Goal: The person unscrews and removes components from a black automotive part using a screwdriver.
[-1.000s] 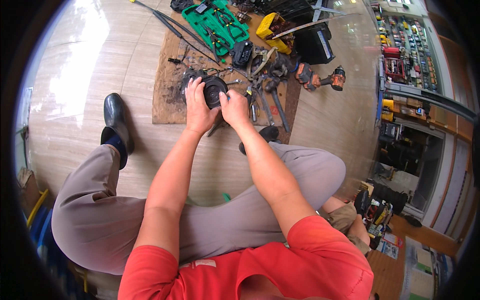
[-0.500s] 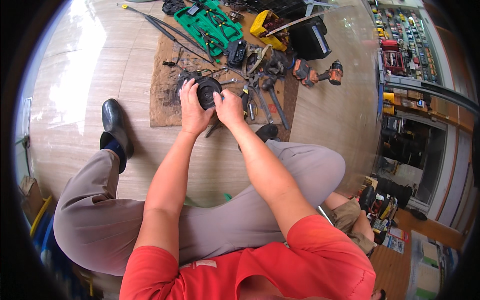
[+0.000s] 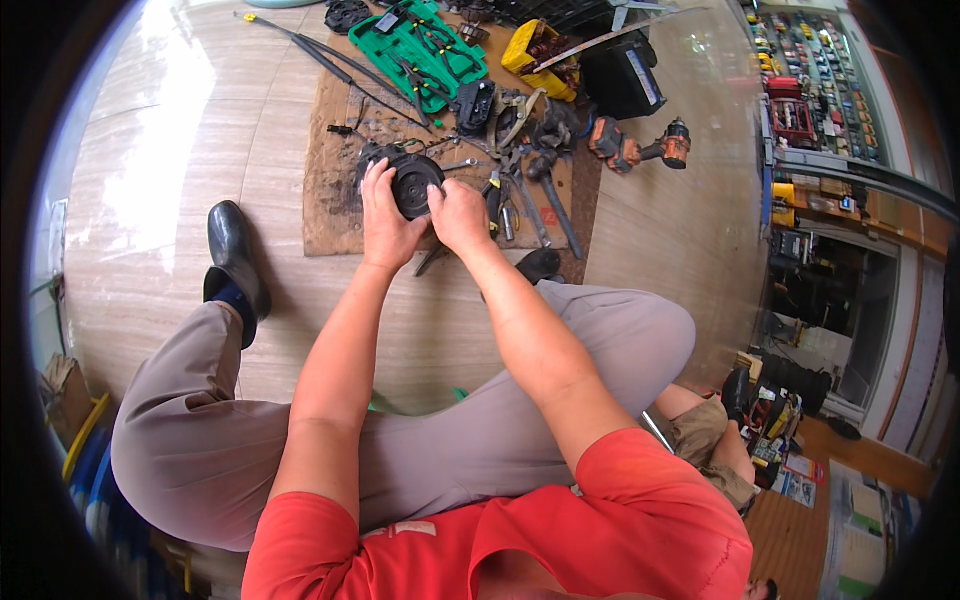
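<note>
A round black pulley-like part (image 3: 412, 188), with raised rings and a dark centre, is held over the stained cardboard (image 3: 335, 225). My left hand (image 3: 388, 222) wraps its left side, fingers stretched over the far edge and thumb at the near edge. With its fingers curled in, my right hand (image 3: 460, 214) grips the right edge; its fingertips are partly hidden. Close beside the right hand lie a tool with yellow-and-black handles (image 3: 493, 195), a small metal socket (image 3: 508, 222) and a dark hammer (image 3: 553, 205). A wrench (image 3: 466, 163) rests just beyond the part.
Farther off are a green tool case (image 3: 425, 60) with pliers, a yellow bin (image 3: 535, 50) and a black box (image 3: 622, 80). An orange-and-black cordless power tool (image 3: 640, 146) lies on the right. Another person's bent leg (image 3: 715, 440) shows at lower right, near stocked shelves (image 3: 815, 90).
Both hands keep their grip on the black part, almost unmoved. The whole view has shifted slightly; no object has visibly been picked up or put down.
</note>
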Tool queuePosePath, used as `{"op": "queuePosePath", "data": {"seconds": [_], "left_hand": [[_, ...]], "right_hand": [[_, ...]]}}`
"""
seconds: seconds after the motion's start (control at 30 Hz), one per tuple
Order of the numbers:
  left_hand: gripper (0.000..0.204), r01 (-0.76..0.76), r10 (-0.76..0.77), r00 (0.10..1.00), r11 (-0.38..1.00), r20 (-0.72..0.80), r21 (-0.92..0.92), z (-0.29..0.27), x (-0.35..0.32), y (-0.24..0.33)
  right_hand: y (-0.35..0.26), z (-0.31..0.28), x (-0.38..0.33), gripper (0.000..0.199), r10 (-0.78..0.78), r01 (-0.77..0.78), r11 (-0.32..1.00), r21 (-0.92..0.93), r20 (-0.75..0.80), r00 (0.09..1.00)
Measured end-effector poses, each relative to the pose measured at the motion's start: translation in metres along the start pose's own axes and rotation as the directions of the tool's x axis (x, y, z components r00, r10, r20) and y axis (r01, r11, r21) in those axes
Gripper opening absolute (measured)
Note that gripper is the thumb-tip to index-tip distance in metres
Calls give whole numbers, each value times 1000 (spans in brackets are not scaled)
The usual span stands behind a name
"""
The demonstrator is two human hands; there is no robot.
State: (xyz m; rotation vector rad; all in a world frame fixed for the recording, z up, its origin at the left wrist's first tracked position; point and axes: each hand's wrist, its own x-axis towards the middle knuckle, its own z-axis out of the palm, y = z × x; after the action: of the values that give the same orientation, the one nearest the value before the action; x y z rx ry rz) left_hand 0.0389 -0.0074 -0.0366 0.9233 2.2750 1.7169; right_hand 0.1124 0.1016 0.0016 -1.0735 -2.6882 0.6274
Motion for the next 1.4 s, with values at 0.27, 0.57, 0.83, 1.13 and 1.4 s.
{"op": "queuePosePath", "data": {"seconds": [0.27, 0.57, 0.83, 1.13, 1.4], "left_hand": [[85, -48, 47, 999, 996, 7, 80, 0, 0, 1], [87, -29, 30, 1000, 997, -6, 76, 5, -1, -2], [87, -19, 20, 1000, 998, -13, 61, 3, -5, -5], [88, -19, 18, 1000, 996, 16, 86, 4, -7, -3], [84, -12, 12, 999, 1000, -30, 24, 6, -3, -7]], "right_hand": [[2, 0, 0, 32, -12, 13, 999, 41, -27, 1000], [-2, -3, -1, 33, 68, -68, 997, 25, 10, 998], [-20, -6, 3, 41, 289, -288, 954, -80, 0, 957], [-10, 2, -5, 36, 192, -190, 981, 34, -78, 978], [-18, 0, 1, 36, 173, -175, 980, -99, -27, 984]]}}
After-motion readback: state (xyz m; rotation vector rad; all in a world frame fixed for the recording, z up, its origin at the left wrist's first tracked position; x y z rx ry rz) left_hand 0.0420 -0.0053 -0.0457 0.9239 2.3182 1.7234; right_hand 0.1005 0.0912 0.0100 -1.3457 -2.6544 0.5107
